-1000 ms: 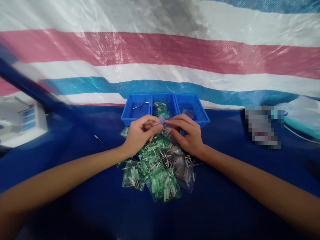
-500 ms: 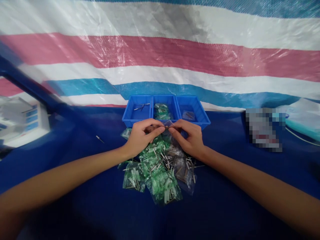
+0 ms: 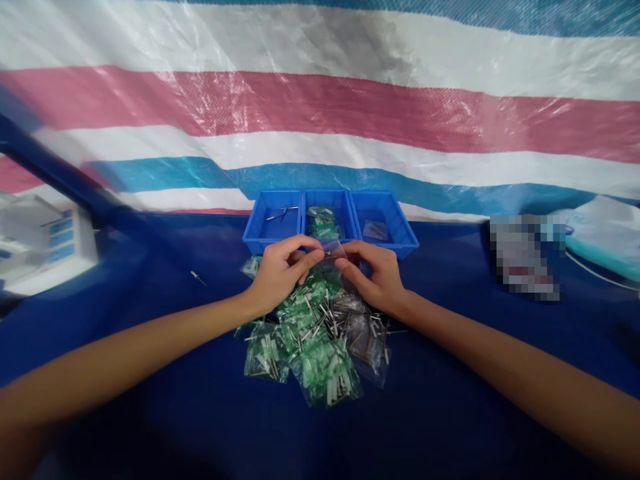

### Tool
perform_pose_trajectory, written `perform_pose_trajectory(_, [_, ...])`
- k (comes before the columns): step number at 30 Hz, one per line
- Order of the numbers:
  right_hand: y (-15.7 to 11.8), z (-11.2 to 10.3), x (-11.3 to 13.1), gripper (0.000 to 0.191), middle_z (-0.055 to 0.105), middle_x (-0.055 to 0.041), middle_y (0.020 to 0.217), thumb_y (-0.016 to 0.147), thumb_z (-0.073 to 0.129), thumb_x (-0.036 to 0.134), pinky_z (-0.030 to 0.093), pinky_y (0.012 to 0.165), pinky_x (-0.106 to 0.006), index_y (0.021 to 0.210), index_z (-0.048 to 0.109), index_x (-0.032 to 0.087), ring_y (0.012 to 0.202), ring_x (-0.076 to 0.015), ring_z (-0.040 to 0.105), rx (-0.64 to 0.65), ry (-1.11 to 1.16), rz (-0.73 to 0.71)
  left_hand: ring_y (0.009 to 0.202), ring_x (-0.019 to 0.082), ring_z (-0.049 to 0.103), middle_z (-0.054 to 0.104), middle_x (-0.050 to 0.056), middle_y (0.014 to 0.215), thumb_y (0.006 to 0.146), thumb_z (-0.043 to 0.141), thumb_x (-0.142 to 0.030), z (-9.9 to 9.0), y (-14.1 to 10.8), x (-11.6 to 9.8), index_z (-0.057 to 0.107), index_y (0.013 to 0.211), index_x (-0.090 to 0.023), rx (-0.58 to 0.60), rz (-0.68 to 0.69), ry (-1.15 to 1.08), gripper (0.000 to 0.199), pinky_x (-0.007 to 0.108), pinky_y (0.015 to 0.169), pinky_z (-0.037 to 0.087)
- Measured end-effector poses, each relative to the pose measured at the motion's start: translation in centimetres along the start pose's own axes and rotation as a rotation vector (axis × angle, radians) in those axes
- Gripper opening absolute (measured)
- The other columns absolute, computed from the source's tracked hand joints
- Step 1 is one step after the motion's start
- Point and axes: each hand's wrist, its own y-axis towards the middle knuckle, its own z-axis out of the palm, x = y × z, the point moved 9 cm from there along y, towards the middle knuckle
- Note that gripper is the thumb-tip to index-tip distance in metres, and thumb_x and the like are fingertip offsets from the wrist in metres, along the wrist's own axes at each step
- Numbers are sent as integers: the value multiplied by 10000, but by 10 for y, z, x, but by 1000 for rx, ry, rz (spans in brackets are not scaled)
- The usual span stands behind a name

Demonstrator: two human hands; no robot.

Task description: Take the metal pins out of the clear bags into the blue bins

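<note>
- Since the earlier frame, my left fingers point(image 3: 301, 242) and right fingers point(image 3: 365, 250) have eased apart slightly. The left pinch the clear bag point(image 3: 334, 249), nearly closed; the right sit slightly parted at its other side, their grip unclear. I'd pinch lightly by the edges, keeping its slim contents level so nothing pokes the film.
- Behind stand three blue bins: left bin point(image 3: 273, 239) with crossed metal rods point(image 3: 283, 213), middle bin point(image 3: 327, 193) with green packets point(image 3: 324, 225), right bin point(image 3: 399, 217) with a flat clear packet point(image 3: 375, 230).
- Nearer me, a heap of packets point(image 3: 325, 373) covers some worktop point(image 3: 430, 400).
- Smallest: one loose pin point(image 3: 198, 277), well apart.
</note>
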Motion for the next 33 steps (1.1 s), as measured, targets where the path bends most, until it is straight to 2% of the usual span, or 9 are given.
perform_pose_trajectory(12, [-1,1,2,96,639,7,678,874,536,229,437,492,-228,895,620,189,525,-92,531,16,12,-19,340,53,400,441,-77,395,796,685,-373,1,1,1,609,730,-181,-1,16,2,217,196,353,285])
perform_pose_trajectory(27, [-1,-1,0,96,617,22,637,881,515,215,436,500,-234,852,605,198,521,-99,532,-14,-25,-20,347,51,429,474,-81,412,769,721,-269,-1,-1,0,651,822,-180,-25,36,-13,125,178,367,322])
perform_pose_trajectory(31, [2,-6,9,101,629,12,652,868,525,195,444,523,-244,832,619,196,543,-108,550,-52,-34,-54,366,34,448,561,-46,562,799,688,-290,-2,-1,0,647,866,-179,-29,29,-75,136,165,354,340])
perform_pose_trajectory(33, [7,-14,10,100,619,12,644,863,534,199,438,522,-245,819,623,191,533,-105,545,-96,-28,-13,369,24,453,594,-24,646,831,647,-302,-4,0,-1,636,873,-176,-45,20,-112,133,160,349,346])
